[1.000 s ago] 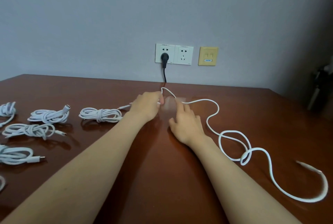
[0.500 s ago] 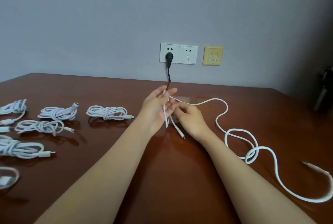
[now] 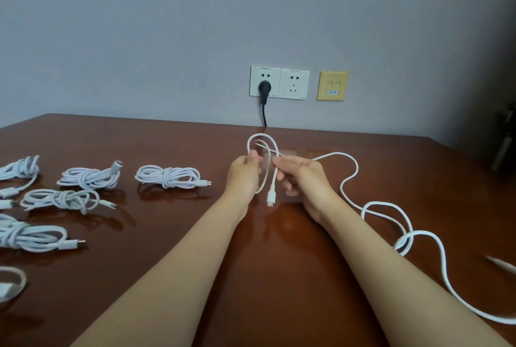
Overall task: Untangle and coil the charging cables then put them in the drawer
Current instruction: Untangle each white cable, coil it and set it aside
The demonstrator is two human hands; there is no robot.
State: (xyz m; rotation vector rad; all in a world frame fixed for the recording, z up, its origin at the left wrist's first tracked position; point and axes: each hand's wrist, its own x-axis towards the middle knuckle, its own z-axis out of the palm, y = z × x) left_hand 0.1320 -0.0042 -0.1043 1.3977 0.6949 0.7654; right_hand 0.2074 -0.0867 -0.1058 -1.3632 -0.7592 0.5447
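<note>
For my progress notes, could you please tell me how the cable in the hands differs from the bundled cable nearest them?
The held cable is mostly loose, trailing right over the table; the nearest bundle is coiled and wrapped. The left hand and right hand grip the held cable's end; the nearest bundle lies untouched. Both are white.

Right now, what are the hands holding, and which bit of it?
The white cable, near its plug end. The left hand pinches one side of the small loop; the right hand pinches the strand above the dangling connector.
</note>
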